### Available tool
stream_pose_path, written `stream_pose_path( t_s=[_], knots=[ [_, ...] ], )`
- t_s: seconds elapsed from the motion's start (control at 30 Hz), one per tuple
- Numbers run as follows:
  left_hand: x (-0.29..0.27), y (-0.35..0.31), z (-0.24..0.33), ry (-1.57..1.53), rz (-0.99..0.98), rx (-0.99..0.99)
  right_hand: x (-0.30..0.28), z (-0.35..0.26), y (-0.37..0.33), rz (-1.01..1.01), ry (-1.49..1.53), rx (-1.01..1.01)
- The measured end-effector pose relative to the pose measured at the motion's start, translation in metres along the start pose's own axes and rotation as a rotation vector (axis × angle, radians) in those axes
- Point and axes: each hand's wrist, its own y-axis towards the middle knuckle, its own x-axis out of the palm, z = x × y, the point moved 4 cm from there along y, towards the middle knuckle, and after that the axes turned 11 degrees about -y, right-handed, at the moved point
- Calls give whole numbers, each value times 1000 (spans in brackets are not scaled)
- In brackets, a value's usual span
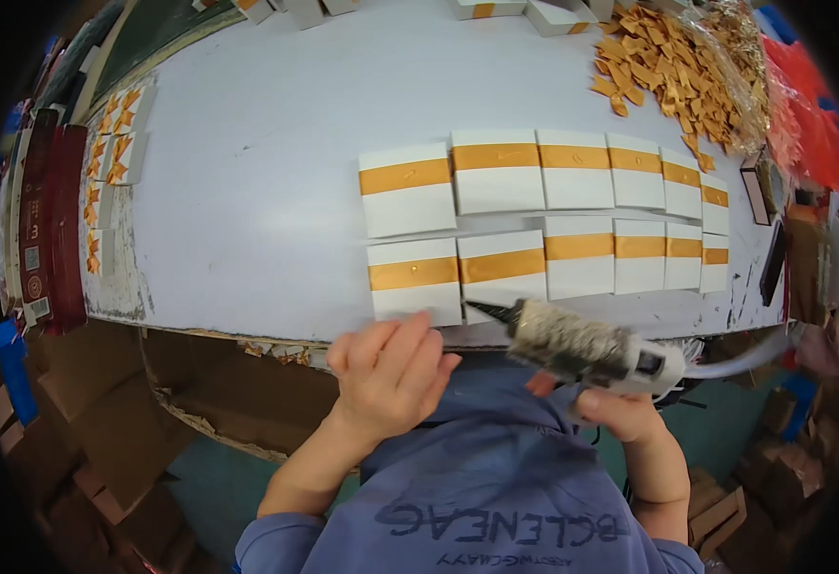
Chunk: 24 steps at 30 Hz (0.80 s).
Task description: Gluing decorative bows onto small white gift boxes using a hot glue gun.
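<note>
My right hand (623, 413) grips a hot glue gun (572, 344), its body smeared with dried residue. The black nozzle points left, over the near edge of the front boxes. My left hand (388, 375) has its fingers curled in at the table edge, by the front side of the nearest left white box (402, 304); whether anything is in them is hidden. White boxes stand in two rows, each with a gold ribbon band (503, 265) across it. A small pale spot shows on the band of the nearest left box, and similar marks show on several back-row bands.
Gold ribbon bows (663, 62) lie heaped at the far right beside clear plastic and red bags (806, 115). Boxes with bows attached (123, 158) stand at the left edge, next to dark red cartons (56, 230). More white boxes (558, 17) sit at the far edge. A pale hose-like strip (744, 359) runs right from the gun.
</note>
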Motion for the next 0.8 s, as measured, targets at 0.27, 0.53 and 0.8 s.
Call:
stream_pose_path(
  t_s=[0.27,0.53,0.8],
  knots=[
    [25,12,27,-10,-120,149,-29,12,-13,337,-392,71],
    [38,36,46,-89,-123,233,-64,12,-39,273,-44,75],
    [62,53,64,-26,-245,305,-79,21,-44,334,-353,90]
  ],
)
